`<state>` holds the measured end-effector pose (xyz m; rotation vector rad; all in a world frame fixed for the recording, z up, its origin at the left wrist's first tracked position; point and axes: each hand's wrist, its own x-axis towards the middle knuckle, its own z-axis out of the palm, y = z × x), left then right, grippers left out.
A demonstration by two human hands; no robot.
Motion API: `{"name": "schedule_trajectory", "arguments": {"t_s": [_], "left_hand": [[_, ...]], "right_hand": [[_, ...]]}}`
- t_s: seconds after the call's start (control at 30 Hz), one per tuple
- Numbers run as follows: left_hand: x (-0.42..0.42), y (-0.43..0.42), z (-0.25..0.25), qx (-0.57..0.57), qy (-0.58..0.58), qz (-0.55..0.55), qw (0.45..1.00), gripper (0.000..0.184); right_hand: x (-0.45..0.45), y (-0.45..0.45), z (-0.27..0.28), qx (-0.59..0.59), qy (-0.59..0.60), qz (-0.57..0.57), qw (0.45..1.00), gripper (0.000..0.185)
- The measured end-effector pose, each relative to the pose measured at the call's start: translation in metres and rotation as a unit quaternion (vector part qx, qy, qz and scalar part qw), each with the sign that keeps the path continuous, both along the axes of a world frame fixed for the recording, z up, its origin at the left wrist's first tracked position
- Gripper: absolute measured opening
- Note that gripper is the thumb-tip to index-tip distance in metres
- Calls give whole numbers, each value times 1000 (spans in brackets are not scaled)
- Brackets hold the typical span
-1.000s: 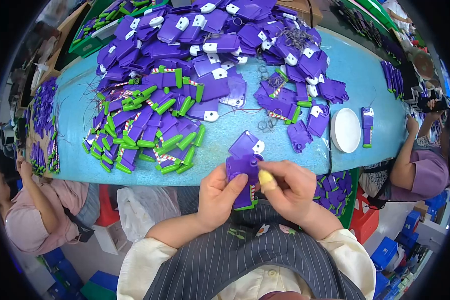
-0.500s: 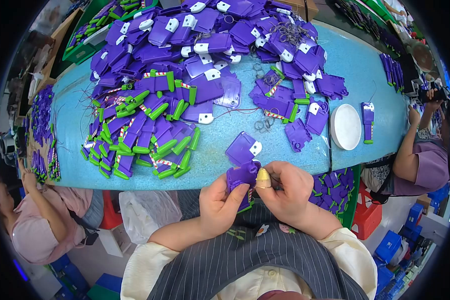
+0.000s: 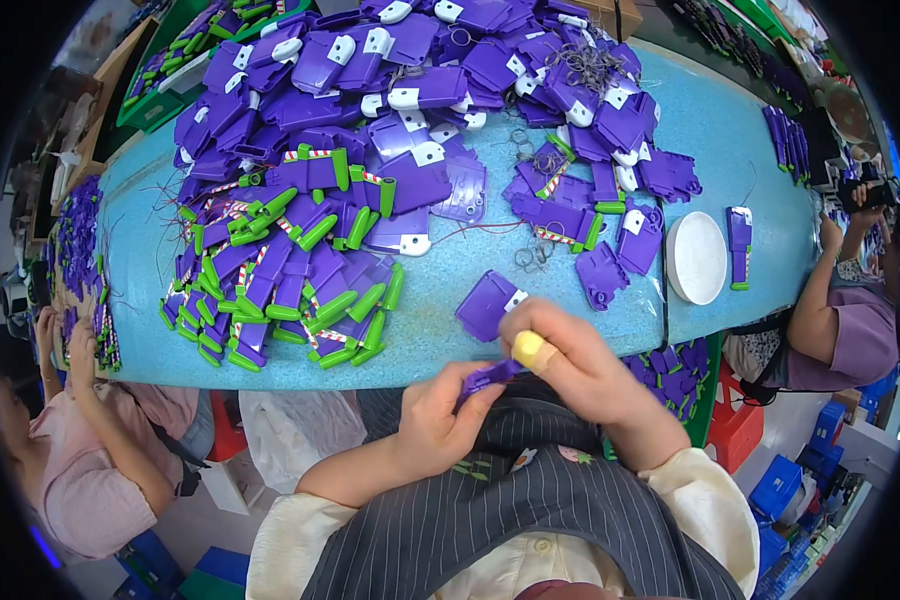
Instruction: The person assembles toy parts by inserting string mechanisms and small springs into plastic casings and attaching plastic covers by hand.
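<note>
Just in front of my body, my left hand (image 3: 438, 415) pinches a purple plastic shell piece (image 3: 488, 378), now seen nearly edge-on. At the piece's right end is my right hand (image 3: 580, 365), fingers curled and a yellow cover on one digit. What lies inside those curled fingers is hidden. On the table edge beyond my hands rests another purple shell piece (image 3: 487, 305) with a white end, partly covered by my right hand.
Purple and white shells (image 3: 425, 85) are heaped at the back. Purple parts with green ends (image 3: 270, 270) pile up at left. A white bowl (image 3: 696, 258) stands at right, above a green crate (image 3: 705, 400) of parts. Co-workers sit on both sides.
The purple piece has tipped from showing its broad face to nearly edge-on. My right hand has rotated and risen slightly, now covering part of the shell on the table.
</note>
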<state>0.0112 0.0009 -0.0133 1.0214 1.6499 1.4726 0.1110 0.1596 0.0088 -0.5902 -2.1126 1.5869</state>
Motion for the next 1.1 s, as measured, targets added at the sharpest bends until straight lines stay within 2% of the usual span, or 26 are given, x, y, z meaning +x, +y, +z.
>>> {"name": "schedule_trajectory", "arguments": {"t_s": [0.03, 0.07, 0.13, 0.17, 0.2, 0.27, 0.33, 0.37, 0.4, 0.43, 0.47, 0.5, 0.53, 0.57, 0.7, 0.77, 0.8, 0.87, 1.0, 1.07, 1.1], "left_hand": [[-2, 0, 3, -21, 49, -52, 997, 16], [-2, 1, 5, -21, 50, -54, 997, 16], [1, 1, 8, -3, -54, -130, 990, 18], [1, -3, 9, -73, -188, -161, 966, 24], [2, -3, 16, -72, -188, -160, 966, 24], [-2, 1, 30, -29, -453, -52, 890, 28], [-5, -4, 24, -9, -440, -54, 896, 32], [-3, -4, 21, 20, -375, -26, 927, 33], [1, -3, 17, 47, -309, -2, 950, 34], [7, -1, 11, 30, -209, 60, 976, 34], [8, -1, 9, 29, -210, 55, 976, 34], [7, 0, 11, 19, -14, 53, 998, 33], [6, 2, 11, 10, 183, 49, 982, 33], [7, 11, 10, 63, 204, 84, 973, 32], [5, 10, 4, 49, 184, 67, 979, 29], [6, 5, -5, 29, -32, 39, 998, 29], [6, 6, -4, 27, -34, 42, 998, 29], [7, 10, -2, 62, -246, 40, 967, 31], [-4, 5, 0, 30, -291, -42, 955, 33], [-12, 6, 8, -72, -351, -155, 921, 34], [-15, 5, 7, -96, -353, -199, 909, 34]], "right_hand": [[4, 11, -1, -66, -34, 93, 993, 13], [5, 20, -2, -130, -66, 184, 972, 15], [-10, 29, -3, -191, 14, 5, 981, 16], [-18, 38, -3, -142, 36, -95, 985, 10], [-16, 37, 1, -142, 36, -93, 985, 10], [-16, 34, 10, -114, 70, -167, 977, 17], [-2, 8, 7, -80, 81, -88, 990, 31], [5, 1, -1, -4, 51, -10, 999, 33], [7, -7, 6, 15, 33, 31, 999, 32], [9, -15, 5, 34, 31, 24, 999, 31], [10, -21, 2, 53, 27, 16, 998, 31], [11, -24, 0, 54, 25, 10, 998, 31], [12, -26, -3, 50, 27, -2, 998, 30], [13, -27, -5, 47, 31, -15, 998, 29], [12, -30, -10, 47, 23, -22, 998, 28], [10, -32, -13, 38, 28, -35, 998, 26], [9, -33, -14, 36, 26, -33, 998, 26], [9, -31, -16, -77, -25, -36, 996, 21], [11, -3, 2, -94, -91, 19, 991, 15], [12, 15, 16, -269, -169, 48, 947, 10], [15, 23, 8, -257, -149, 33, 954, 12]]}}
